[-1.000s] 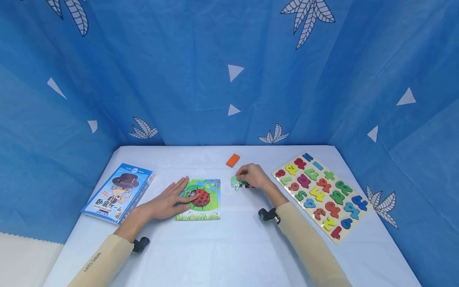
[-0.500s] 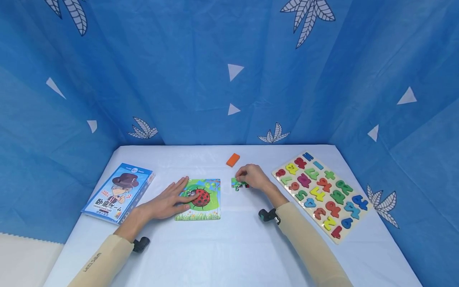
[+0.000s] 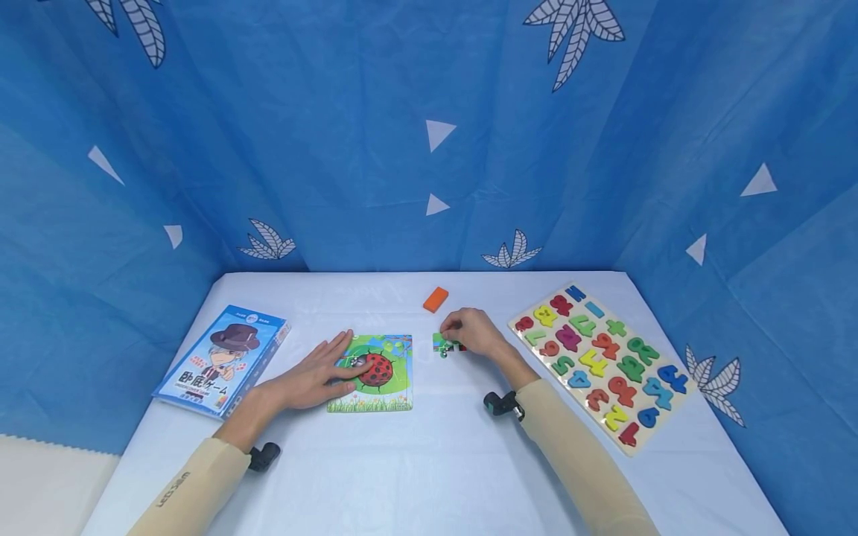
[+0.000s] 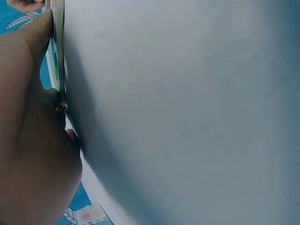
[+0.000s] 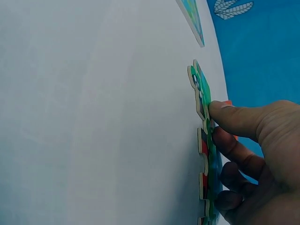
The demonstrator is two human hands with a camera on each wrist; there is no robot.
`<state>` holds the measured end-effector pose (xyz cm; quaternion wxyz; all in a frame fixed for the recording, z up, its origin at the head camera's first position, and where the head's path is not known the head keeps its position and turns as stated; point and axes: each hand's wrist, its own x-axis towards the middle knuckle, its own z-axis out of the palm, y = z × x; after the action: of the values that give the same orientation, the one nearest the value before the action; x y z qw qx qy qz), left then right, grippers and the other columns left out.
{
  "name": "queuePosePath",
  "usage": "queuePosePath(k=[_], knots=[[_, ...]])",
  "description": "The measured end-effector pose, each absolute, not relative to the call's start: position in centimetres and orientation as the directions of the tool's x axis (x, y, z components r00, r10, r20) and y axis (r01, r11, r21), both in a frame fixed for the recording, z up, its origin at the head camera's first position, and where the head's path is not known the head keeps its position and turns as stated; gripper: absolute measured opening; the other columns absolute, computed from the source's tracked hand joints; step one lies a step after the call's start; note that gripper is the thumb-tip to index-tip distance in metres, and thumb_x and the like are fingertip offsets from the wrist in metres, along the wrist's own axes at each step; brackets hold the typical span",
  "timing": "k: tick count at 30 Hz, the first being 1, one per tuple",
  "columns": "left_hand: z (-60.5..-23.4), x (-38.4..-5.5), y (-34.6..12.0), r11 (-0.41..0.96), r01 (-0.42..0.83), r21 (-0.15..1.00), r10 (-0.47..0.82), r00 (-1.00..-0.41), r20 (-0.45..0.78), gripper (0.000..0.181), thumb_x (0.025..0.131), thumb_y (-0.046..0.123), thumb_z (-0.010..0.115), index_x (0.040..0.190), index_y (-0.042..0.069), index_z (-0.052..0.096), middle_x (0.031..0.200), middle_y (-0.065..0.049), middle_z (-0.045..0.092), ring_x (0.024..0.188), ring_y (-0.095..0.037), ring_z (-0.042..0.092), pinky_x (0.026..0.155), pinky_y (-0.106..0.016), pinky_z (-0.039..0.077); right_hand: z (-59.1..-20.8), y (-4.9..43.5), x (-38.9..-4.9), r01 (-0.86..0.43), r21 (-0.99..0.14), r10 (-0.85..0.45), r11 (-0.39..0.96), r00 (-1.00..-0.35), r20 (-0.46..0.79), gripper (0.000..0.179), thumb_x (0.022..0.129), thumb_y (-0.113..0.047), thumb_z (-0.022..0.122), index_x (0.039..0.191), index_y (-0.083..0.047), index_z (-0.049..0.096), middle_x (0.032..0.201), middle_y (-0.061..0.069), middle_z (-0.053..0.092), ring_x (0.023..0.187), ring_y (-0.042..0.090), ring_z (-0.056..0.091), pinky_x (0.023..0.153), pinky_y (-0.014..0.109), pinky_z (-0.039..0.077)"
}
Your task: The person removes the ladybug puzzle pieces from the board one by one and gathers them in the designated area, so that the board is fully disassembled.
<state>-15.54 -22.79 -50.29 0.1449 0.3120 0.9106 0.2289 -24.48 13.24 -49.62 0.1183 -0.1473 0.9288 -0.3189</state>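
Note:
My left hand lies with spread fingers over the left part of a square ladybug jigsaw puzzle on the table. To the right of it, my right hand pinches a small green jigsaw piece between thumb and index finger. In the right wrist view, this green piece has a knob on its lower side and meets a row of jigsaw pieces with red and black parts. The other fingers are curled behind that row, and in the head view the hand covers most of it.
An orange block lies behind my right hand. A number puzzle board with colourful digits is at the right, and a blue game box at the left. Blue cloth hangs round the back and sides of the white table.
My right hand has come slightly down with the green piece, which now lies more level with the row of pieces beside it. The left hand has stayed in place on the ladybug puzzle.

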Motion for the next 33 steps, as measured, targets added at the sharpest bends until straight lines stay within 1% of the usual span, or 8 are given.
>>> queuePosePath(k=[14, 21, 26, 33], knots=[[-50.30, -15.58, -22.89, 0.708, 0.503, 0.496, 0.635, -0.761, -0.134, 0.049, 0.103, 0.045, 0.054, 0.149, 0.032, 0.048, 0.169, -0.017, -0.003, 0.155, -0.035, -0.003, 0.123, -0.057, 0.005, -49.62, 13.21, -24.44, -0.183, -0.642, -0.343, 0.745, -0.930, -0.133, 0.005, 0.093, -0.016, 0.074, 0.094, -0.021, 0.077, 0.088, -0.006, 0.068, 0.087, 0.016, 0.058, 0.082, 0.033, 0.049], [-50.34, -15.60, -22.94, 0.709, 0.503, 0.495, 0.632, -0.765, -0.128, 0.049, 0.102, 0.045, 0.055, 0.149, 0.032, 0.049, 0.169, -0.016, -0.002, 0.155, -0.034, -0.003, 0.124, -0.056, 0.006, -49.57, 13.19, -24.41, -0.178, -0.632, -0.336, 0.754, -0.932, -0.139, 0.006, 0.093, -0.017, 0.073, 0.095, -0.021, 0.077, 0.090, -0.006, 0.068, 0.088, 0.016, 0.058, 0.083, 0.033, 0.049], [-50.30, -15.59, -22.83, 0.719, 0.515, 0.467, 0.625, -0.773, -0.111, 0.049, 0.101, 0.046, 0.058, 0.147, 0.033, 0.050, 0.169, -0.016, 0.002, 0.156, -0.034, 0.001, 0.124, -0.056, 0.009, -49.49, 13.20, -24.28, -0.179, -0.632, -0.335, 0.754, -0.932, -0.135, 0.005, 0.093, -0.017, 0.073, 0.095, -0.021, 0.076, 0.089, -0.006, 0.067, 0.088, 0.016, 0.058, 0.082, 0.033, 0.049], [-50.18, -15.40, -22.67, 0.725, 0.547, 0.419, 0.625, -0.778, -0.068, 0.049, 0.099, 0.046, 0.061, 0.145, 0.033, 0.054, 0.168, -0.018, 0.011, 0.155, -0.037, 0.009, 0.122, -0.058, 0.015, -49.49, 13.19, -24.13, -0.180, -0.640, -0.339, 0.747, -0.932, -0.133, 0.005, 0.095, -0.018, 0.072, 0.096, -0.020, 0.076, 0.089, -0.006, 0.068, 0.086, 0.016, 0.058, 0.079, 0.031, 0.050]])
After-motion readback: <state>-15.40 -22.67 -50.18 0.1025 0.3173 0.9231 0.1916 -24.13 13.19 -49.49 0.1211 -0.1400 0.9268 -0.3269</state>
